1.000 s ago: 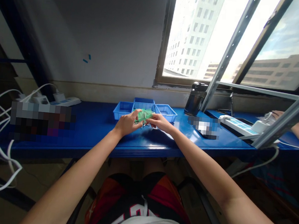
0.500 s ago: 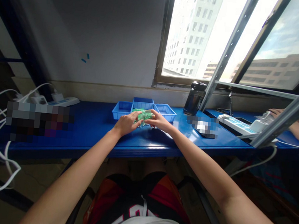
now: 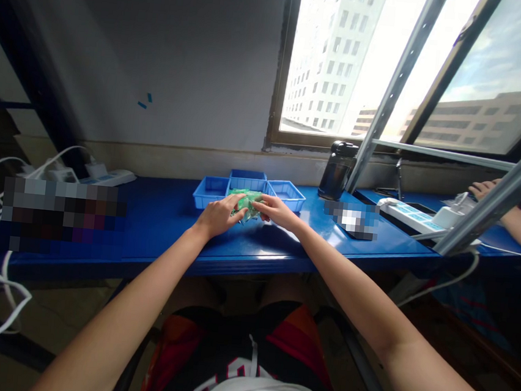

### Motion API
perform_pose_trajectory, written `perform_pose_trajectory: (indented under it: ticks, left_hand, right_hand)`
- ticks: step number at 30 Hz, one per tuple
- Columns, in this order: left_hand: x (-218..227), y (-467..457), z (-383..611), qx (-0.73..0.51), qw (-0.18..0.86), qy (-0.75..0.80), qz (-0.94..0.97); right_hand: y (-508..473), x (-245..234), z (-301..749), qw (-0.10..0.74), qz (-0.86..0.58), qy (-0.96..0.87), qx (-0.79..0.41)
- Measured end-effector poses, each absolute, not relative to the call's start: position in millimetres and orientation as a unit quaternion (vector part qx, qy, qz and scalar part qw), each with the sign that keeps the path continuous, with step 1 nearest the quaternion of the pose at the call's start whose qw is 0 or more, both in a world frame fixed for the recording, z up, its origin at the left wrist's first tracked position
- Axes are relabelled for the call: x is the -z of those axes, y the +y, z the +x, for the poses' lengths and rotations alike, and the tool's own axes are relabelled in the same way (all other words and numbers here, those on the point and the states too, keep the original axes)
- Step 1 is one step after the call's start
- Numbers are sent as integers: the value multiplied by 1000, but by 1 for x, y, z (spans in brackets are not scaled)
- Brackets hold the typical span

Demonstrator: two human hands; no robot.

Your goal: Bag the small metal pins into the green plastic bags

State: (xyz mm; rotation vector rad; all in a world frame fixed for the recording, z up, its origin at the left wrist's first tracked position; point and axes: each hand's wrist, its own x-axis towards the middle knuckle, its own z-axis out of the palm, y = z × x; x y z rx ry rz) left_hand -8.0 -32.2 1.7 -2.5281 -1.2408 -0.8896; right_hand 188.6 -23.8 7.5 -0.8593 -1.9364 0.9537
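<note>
Both my hands meet over the blue bench (image 3: 156, 222), just in front of three small blue bins (image 3: 210, 192). Between them is a small green translucent bag (image 3: 247, 201) with something dark inside. My left hand (image 3: 220, 215) grips its left side with curled fingers. My right hand (image 3: 275, 212) pinches its right end between thumb and fingers. The bag is held low, close to the bench top.
A dark flask (image 3: 336, 173) stands by the window sill. White power strips lie at the far left (image 3: 106, 176) and at the right (image 3: 412, 217), with white cables hanging off the left edge. Slanted metal posts (image 3: 393, 91) cross the right side. Another person's arm (image 3: 518, 223) rests at the far right.
The green bag has come down a little and closer to the bench; my fingers have closed tighter around it. The view has shifted slightly.
</note>
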Motion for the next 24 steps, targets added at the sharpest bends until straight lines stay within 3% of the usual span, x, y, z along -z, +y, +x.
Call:
perform_pose_trajectory:
  ticks: [24]
  left_hand:
    - [-1,-30,-10,284,76,-432,-853]
  right_hand:
    - [-26,-13,188,401,-346,-730,-432]
